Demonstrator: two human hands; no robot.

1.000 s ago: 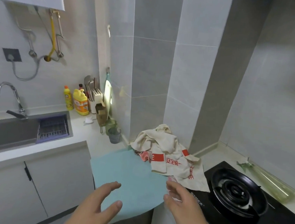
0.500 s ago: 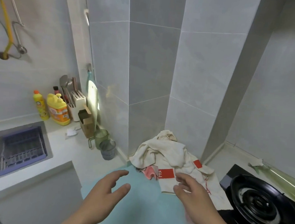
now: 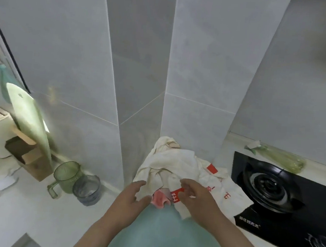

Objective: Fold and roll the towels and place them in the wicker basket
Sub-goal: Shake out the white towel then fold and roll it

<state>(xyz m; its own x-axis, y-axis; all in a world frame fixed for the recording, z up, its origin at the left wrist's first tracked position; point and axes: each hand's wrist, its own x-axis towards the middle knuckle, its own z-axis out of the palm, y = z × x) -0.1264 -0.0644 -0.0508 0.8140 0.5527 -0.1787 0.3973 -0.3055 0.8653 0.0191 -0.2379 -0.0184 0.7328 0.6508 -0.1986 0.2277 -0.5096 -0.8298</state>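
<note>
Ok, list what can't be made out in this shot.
Head view:
Wicker basket: out of frame.
Towels: count unclear, crumpled together, left hand and right hand hide the front.
Right hand: pinching or only touching, too blurred.
Red print: creased, too small to read.
Teal cloth: cut by bottom edge.

You have soft, even, cool light across the frame, and the shadows are faint. The brightest spot is a blown-out glare patch on the pale green oval cutting board (image 3: 26, 115) at the left edge. The upper right corner sinks into grey shade. The glossy black glass gas hob (image 3: 287, 223) carries a pale sheen. Seams of the grey wall tiles (image 3: 75, 56) lean and bow toward the edges. Everything looks slightly soft, and the red print on the crumpled cream towel (image 3: 174, 163) is too smeared to read.
</note>
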